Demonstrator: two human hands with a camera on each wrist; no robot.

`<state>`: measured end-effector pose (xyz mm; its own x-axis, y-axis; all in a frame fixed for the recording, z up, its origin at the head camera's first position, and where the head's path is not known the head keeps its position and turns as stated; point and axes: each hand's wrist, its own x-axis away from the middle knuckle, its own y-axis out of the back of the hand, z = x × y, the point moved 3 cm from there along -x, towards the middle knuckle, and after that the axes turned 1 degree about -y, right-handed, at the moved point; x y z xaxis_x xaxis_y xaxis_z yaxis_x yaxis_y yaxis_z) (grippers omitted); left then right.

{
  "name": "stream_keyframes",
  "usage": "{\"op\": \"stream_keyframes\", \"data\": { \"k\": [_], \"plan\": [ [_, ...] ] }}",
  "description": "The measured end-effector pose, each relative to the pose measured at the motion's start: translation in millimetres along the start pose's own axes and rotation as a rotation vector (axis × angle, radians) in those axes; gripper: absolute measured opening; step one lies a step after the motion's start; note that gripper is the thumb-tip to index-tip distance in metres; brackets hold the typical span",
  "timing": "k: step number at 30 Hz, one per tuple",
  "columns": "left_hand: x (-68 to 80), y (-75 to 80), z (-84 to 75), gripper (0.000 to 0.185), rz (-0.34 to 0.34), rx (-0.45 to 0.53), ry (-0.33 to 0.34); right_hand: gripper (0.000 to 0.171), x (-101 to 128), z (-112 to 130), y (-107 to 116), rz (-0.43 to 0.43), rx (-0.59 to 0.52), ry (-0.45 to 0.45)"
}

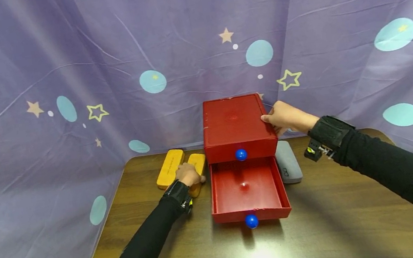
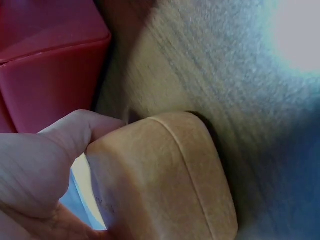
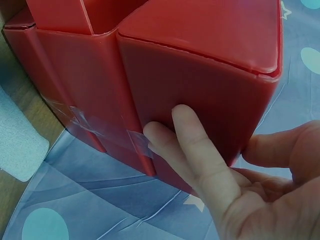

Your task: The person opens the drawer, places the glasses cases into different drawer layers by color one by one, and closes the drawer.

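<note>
A red two-drawer box (image 1: 234,120) stands at the back of the wooden table (image 1: 343,224). Its lower drawer (image 1: 244,187) is pulled out and empty, and each drawer front has a blue knob (image 1: 251,221). My left hand (image 1: 192,176) grips an orange case (image 1: 197,161) just left of the box; the left wrist view shows my thumb (image 2: 65,145) against that case (image 2: 160,185). My right hand (image 1: 283,117) rests on the box's upper right rear corner. In the right wrist view its straight fingers (image 3: 197,145) press the box's side (image 3: 200,70), with the thumb round the corner.
A second orange case (image 1: 170,168) lies left of the first. A grey case (image 1: 288,161) lies against the box's right side. A purple curtain (image 1: 61,56) with stars and dots hangs close behind and to both sides of the table.
</note>
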<state>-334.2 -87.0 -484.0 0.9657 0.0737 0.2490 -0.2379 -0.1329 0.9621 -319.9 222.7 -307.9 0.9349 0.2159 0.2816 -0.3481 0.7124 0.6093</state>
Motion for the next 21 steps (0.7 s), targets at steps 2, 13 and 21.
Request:
{"op": "stream_keyframes", "data": {
  "k": [2, 13, 21],
  "plan": [
    [1.6, -0.1, 1.8, 0.080, -0.015, 0.007, -0.020, 0.046, 0, 0, 0, 0.001, -0.001, 0.001],
    [15.0, 6.9, 11.9, 0.077, -0.039, 0.161, -0.056, 0.045, -1, -3, 0, -0.015, 0.006, 0.017],
    [28.7, 25.8, 18.6, 0.077, -0.063, 0.311, -0.054, 0.045, 1, -1, -1, -0.011, 0.031, 0.037]
  ]
}}
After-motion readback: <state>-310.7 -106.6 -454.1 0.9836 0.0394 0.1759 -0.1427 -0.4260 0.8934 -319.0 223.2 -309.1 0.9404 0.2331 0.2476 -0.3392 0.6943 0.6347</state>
